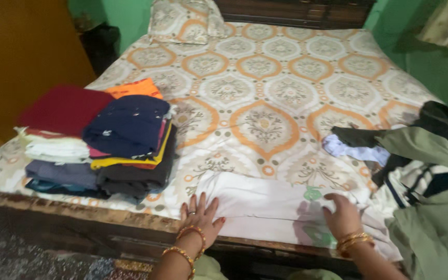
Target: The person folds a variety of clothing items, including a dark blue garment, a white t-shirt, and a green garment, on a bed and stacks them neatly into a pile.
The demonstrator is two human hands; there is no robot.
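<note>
The left hand (199,217) lay flat on a white cloth (265,210) at the near edge of the bed (265,83), with its fingers spread wide. The right hand (342,215) rested on the same cloth, near a green and purple flower print. Its fingers were curled, maybe pinching the cloth, but that was hard to see. A stack of folded clothes (99,142) sat to the left. A messy pile of clothes (421,171) lay to the right. A pillow (185,21) sat at the far end.
</note>
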